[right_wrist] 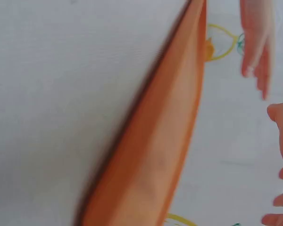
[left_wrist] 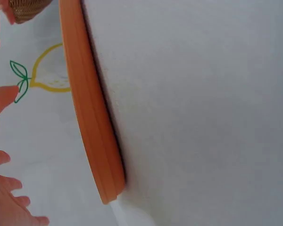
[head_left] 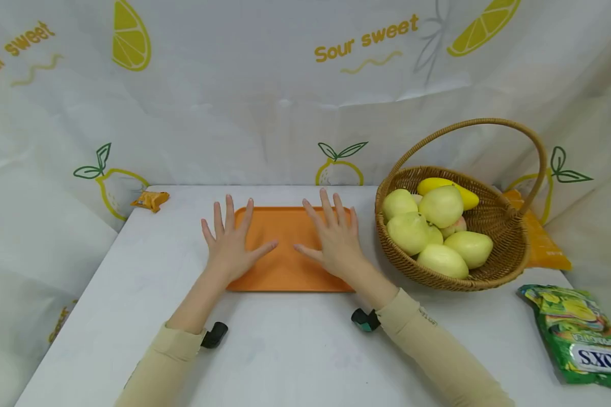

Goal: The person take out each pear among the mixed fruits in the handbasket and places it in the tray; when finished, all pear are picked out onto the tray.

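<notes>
An orange tray (head_left: 288, 249) lies on the white table; its edge shows in the left wrist view (left_wrist: 92, 113) and, blurred, in the right wrist view (right_wrist: 155, 141). Over its left end the left hand (head_left: 230, 246) is spread, fingers straight and apart, holding nothing. The right hand (head_left: 338, 240) is spread the same way over the right end, also holding nothing. Both thumbs point inward toward each other, with a gap between. In the wrist views the hands appear raised above the tray.
Right of the tray stands a wicker basket (head_left: 506, 249) with several pale green fruits (head_left: 443, 206) and a yellow one (head_left: 465, 196). Behind it lies an orange packet (head_left: 547, 246); a green FOX'S bag (head_left: 585, 333) is at the right edge. A small orange packet (head_left: 151, 200) sits back left.
</notes>
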The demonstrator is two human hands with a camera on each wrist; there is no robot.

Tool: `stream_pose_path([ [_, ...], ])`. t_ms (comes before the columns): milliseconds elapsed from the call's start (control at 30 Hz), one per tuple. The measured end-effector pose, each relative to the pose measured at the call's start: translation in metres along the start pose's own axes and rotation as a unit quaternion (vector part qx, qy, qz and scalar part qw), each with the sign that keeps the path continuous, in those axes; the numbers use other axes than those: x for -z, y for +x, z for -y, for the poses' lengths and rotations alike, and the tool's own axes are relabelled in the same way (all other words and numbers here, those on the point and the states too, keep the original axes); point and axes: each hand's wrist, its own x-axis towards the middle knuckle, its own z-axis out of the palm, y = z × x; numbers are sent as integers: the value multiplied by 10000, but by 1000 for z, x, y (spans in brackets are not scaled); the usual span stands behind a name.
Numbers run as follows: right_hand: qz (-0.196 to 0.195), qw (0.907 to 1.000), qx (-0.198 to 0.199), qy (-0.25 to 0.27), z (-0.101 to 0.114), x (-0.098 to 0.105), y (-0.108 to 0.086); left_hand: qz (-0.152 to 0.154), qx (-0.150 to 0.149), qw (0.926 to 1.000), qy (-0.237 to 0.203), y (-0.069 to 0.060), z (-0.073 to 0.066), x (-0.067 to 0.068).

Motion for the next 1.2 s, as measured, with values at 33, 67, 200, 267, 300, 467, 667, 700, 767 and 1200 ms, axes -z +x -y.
stream_pose_path([
  [33, -105, 9997, 146, 154, 1, 7, -4, -104, -112, 9995, -270, -3, 1, 1],
  [67, -227, 9987, 291, 351, 1, 14, -8, -212, -226, 9979, -566, -7, 3, 2],
  [200, -745, 9870, 827, 1159, -3, 44, -24, -664, -737, 9799, -1731, -19, 12, 6],
  [267, -958, 9791, 1033, 1464, -7, 56, -32, -803, -987, 9671, -2202, -24, 17, 6],
  [300, -1053, 9764, 1098, 1533, -10, 62, -35, -827, -1095, 9625, -2341, -25, 19, 6],
  [467, -1375, 9647, 1154, 1925, -33, 88, -48, -589, -1320, 9547, -2603, -31, 30, 5],
  [667, -1276, 9658, 863, 2087, -67, 113, -57, 385, -892, 9617, -2564, -33, 40, 6],
  [700, -1211, 9678, 776, 2065, -72, 117, -58, 544, -816, 9616, -2562, -34, 41, 7],
  [767, -1063, 9721, 587, 2007, -81, 123, -61, 835, -673, 9612, -2541, -34, 44, 7],
  [1200, 1, 9814, -125, 1913, -116, 143, -68, 1616, -602, 9581, -2289, -34, 52, -3],
])
